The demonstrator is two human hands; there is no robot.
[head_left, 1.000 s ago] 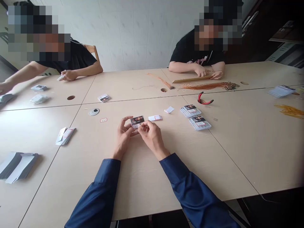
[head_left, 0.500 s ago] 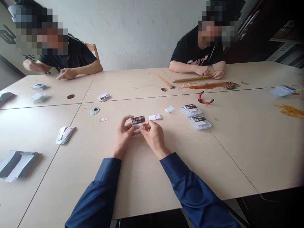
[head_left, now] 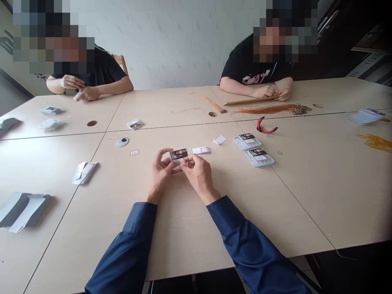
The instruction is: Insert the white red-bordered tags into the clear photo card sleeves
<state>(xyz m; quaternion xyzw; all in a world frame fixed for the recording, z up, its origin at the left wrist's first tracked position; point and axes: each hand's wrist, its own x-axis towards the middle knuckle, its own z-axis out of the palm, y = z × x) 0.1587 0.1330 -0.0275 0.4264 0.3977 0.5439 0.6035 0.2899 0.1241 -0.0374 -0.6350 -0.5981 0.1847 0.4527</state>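
Observation:
A small packet with a black printed card (head_left: 179,154) is held up between my two hands, just above the table. My left hand (head_left: 161,168) grips its left edge, thumb in front and fingers behind. My right hand (head_left: 197,169) pinches at the packet's lower right, its fingertips pressed together on the front. What lies right under those fingertips is too small to make out. Beside the right hand lies a folded white slip with a red border (head_left: 201,150). Two piles of similar packets (head_left: 247,141) (head_left: 259,157) rest further right.
Red-handled pliers (head_left: 267,125) sit in a table hole behind the piles. White slips (head_left: 85,173) and stacked grey-white cards (head_left: 27,210) lie left. A round disc (head_left: 122,141) is at mid-left. Copper-coloured strands (head_left: 272,109) stretch before one co-worker; another co-worker's hands (head_left: 82,90) hold a small packet.
My hands and the packet stay almost in place. The left co-worker's raised hand has come in to meet the packet in the other hand. The view has shifted slightly.

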